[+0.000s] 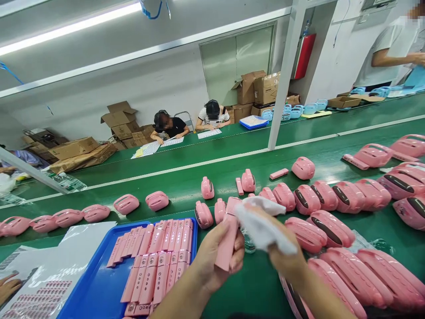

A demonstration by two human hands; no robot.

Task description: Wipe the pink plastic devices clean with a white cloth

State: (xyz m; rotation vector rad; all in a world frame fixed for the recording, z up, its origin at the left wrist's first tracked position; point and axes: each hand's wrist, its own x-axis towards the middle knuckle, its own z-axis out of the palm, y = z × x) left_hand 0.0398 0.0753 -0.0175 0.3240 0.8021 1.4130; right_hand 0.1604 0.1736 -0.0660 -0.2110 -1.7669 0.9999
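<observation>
My left hand (217,257) is shut around a long pink plastic bar (227,241), which stands tilted up from my fingers. My right hand (285,252) grips a crumpled white cloth (262,226), and the cloth lies against the bar's upper end. Just left of my hands, a blue tray (83,277) holds several matching pink bars (156,266) in packed rows. Pink plastic housings (327,230) crowd the green conveyor belt (212,177) beyond and to the right of my right hand, with some partly hidden behind it.
More pink housings (66,217) run along the belt to the left. A co-worker's hand (8,285) rests on white sheets (49,270) at the lower left. Beyond a white post (282,84), seated people (189,124) work at a second green belt among blue parts (292,113) and cardboard boxes (255,88).
</observation>
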